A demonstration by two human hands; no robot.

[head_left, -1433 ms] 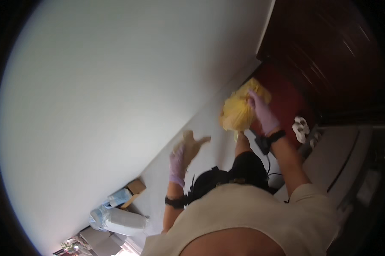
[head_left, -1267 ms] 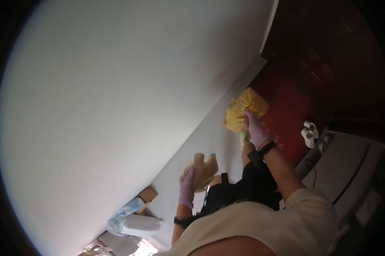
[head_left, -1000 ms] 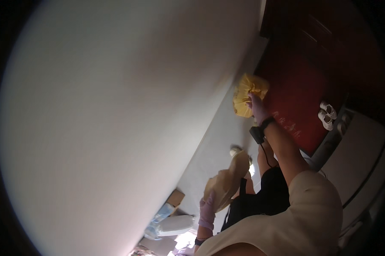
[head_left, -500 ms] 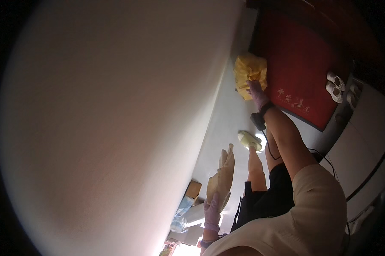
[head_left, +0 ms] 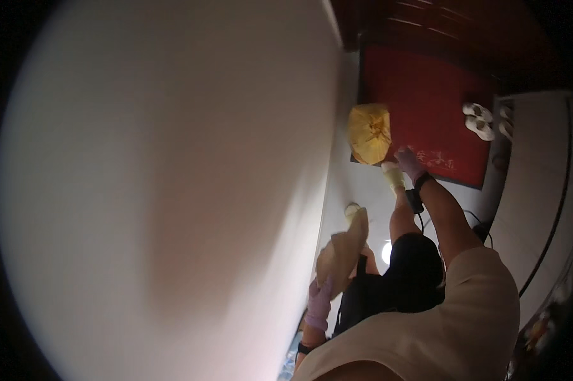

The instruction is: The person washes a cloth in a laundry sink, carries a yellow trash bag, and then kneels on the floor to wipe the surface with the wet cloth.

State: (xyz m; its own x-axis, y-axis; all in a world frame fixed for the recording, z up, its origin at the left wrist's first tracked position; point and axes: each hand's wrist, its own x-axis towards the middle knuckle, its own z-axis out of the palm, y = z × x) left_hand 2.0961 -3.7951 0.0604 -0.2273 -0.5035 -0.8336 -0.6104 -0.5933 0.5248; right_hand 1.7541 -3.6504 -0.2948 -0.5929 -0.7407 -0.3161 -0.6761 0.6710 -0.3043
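Note:
A yellow plastic bag, gathered into a knot at its top, rests at the left edge of a red doormat. My right hand, in a pale purple glove, is just to the right of the bag and apart from it. Its fingers look loosely spread, though slightly blurred, with nothing visible in them. Lower down, near the wall, my gloved left hand is closed on the lower end of a limp beige cloth, whose far end sticks up away from me.
A plain white wall fills the left side. White shoes sit on the mat's right part, beside a pale cabinet. A dark red door stands beyond the mat. My feet, in pale yellow slippers, are on the grey floor.
My right hand has let go of the yellow bag and drawn back to its right. The bag now sits on the mat's edge. I have stepped forward; my left hand still holds the beige cloth.

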